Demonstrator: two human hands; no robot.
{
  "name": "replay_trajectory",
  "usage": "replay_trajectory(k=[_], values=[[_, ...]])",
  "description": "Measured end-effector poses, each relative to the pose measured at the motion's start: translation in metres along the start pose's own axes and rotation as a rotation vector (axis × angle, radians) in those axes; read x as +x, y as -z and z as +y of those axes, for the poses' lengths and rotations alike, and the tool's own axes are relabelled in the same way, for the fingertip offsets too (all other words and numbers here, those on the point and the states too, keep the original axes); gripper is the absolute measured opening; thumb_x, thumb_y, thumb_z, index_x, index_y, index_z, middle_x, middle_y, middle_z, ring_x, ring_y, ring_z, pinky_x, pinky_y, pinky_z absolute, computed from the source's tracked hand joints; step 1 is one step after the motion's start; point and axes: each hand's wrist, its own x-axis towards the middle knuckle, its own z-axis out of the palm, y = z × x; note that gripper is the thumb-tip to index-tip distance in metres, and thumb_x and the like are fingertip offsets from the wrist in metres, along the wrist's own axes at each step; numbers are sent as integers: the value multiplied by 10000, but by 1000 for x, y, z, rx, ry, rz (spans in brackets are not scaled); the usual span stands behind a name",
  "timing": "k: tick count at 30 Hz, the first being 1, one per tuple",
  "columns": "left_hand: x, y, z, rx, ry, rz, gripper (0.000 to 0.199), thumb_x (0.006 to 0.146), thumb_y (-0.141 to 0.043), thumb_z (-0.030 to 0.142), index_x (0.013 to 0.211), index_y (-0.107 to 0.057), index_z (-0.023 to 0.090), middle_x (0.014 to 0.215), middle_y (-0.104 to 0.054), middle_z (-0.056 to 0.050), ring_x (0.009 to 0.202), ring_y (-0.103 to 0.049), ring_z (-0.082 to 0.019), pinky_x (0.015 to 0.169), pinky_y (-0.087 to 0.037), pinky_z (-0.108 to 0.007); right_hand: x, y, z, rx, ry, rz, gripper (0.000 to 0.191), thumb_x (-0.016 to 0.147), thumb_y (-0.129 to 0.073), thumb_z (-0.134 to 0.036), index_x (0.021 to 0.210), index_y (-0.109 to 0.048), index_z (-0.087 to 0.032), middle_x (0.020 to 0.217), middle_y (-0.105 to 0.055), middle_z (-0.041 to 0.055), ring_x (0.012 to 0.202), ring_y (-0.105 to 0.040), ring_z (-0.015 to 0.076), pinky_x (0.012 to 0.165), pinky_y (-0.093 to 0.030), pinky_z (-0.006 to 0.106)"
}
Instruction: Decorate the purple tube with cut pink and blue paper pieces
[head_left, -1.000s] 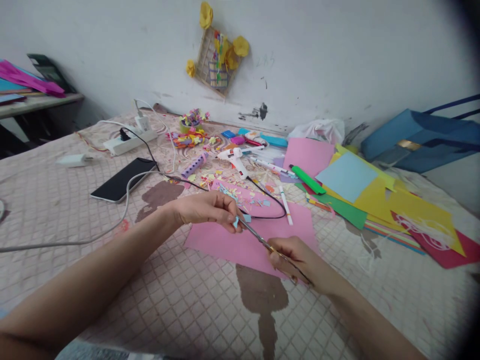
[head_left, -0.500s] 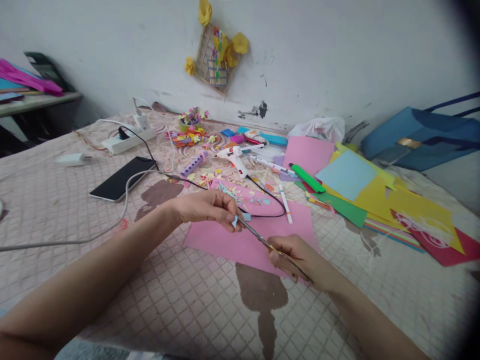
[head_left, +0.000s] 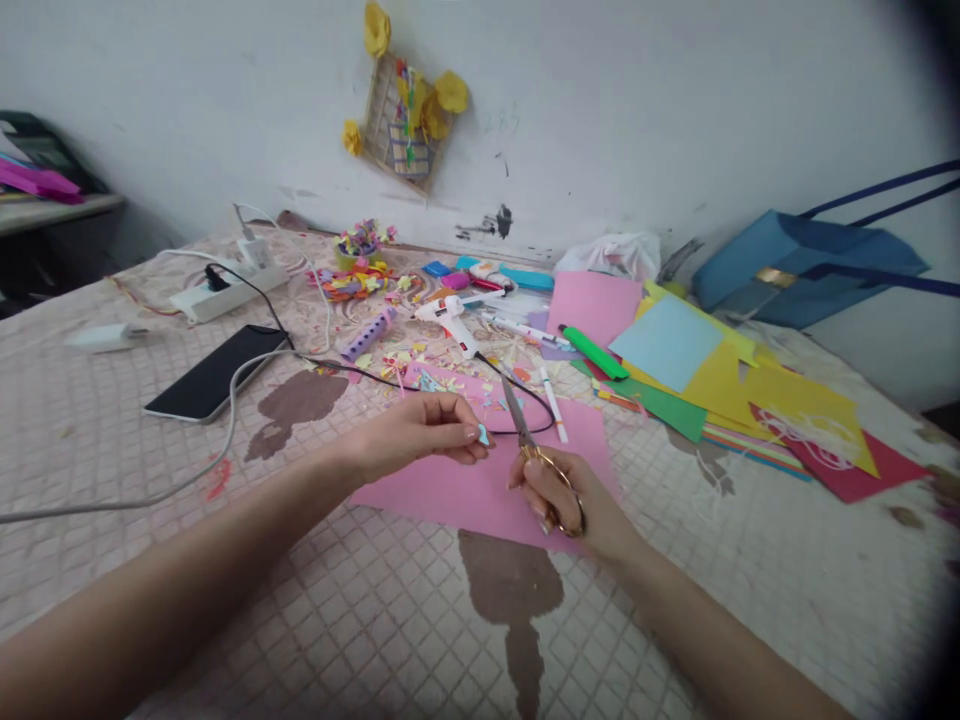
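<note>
Between the thumb and fingers of my left hand (head_left: 424, 437) is pinched a small light-blue paper piece (head_left: 484, 434). My right hand (head_left: 562, 492) grips a pair of scissors (head_left: 519, 415) by its gold handles. The blades point up and away, apart from the blue piece, and look closed together. Beneath both hands lies a pink paper sheet (head_left: 450, 500). Small blue and yellow paper scraps (head_left: 431, 380) are scattered just beyond my left hand.
A white glue gun (head_left: 454, 322) lies behind the hands, its black cord looping over the pink sheet. Left are a phone (head_left: 217, 372) and a power strip (head_left: 225, 292). Coloured paper sheets (head_left: 787, 395), a green cutter (head_left: 592, 352) and a white marker (head_left: 553, 404) lie to the right.
The scissors have come away from the blue paper and turned, so their blades now point upward. A blue bit beside the blades is no longer seen there. The view has shifted slightly right.
</note>
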Motion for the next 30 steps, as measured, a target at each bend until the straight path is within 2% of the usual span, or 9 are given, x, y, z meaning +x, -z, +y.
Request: replay_trajectory(k=[4, 7, 12, 15, 21, 26, 30], values=[[0, -13, -3, 135, -56, 96, 123, 763, -610, 234, 761, -579, 115, 689, -616, -16, 663, -573, -86, 654, -454, -214, -1, -4, -1, 60, -14, 68, 263, 738, -595, -397, 828, -548, -154, 523, -428, -70, 409, -395, 53, 364, -268, 172], [0, -20, -6, 216, -90, 164, 122, 764, -600, 238, 756, -581, 118, 660, -582, 2, 630, -534, -80, 627, -432, -214, -2, -7, -1, 103, -17, 98, 238, 732, -607, -330, 897, -570, -163, 555, -441, -67, 428, -399, 47, 369, -264, 162], [-1, -30, -13, 318, -145, 194, 124, 777, -568, 255, 775, -580, 131, 683, -565, 4, 650, -519, -97, 630, -417, -232, -1, -11, 2, 150, 1, 126, 224, 733, -607, -337, 885, -565, -177, 522, -449, -73, 409, -398, 54, 366, -268, 168], [-1, -36, -14, 374, -166, 223, 119, 768, -566, 244, 740, -578, 129, 688, -557, -1, 658, -505, -102, 624, -401, -231, 0, -12, 2, 131, 5, 142, 171, 742, -588, -328, 806, -545, -174, 493, -428, -78, 394, -376, 53, 369, -273, 172], [-1, -40, -16, 388, -139, 200, 136, 767, -556, 252, 732, -574, 122, 681, -552, -11, 649, -500, -110, 606, -396, -235, 0, -10, -3, 89, 9, 162, 120, 750, -547, -286, 750, -513, -170, 484, -410, -80, 396, -372, 54, 377, -279, 173], [-2, -38, -18, 401, -132, 152, 178, 756, -572, 262, 867, -568, 123, 806, -595, -46, 721, -542, -134, 657, -424, -261, 1, -7, -1, 17, 20, 171, 113, 753, -539, -276, 764, -515, -167, 493, -421, -78, 411, -383, 56, 387, -290, 173], [-3, -39, -18, 460, -114, 187, 147, 756, -573, 262, 799, -579, 122, 723, -590, -25, 659, -529, -117, 612, -413, -241, 1, -8, 0, -18, 41, 137, 80, 748, -536, -244, 760, -522, -166, 526, -425, -74, 426, -354, 50, 396, -287, 173]])
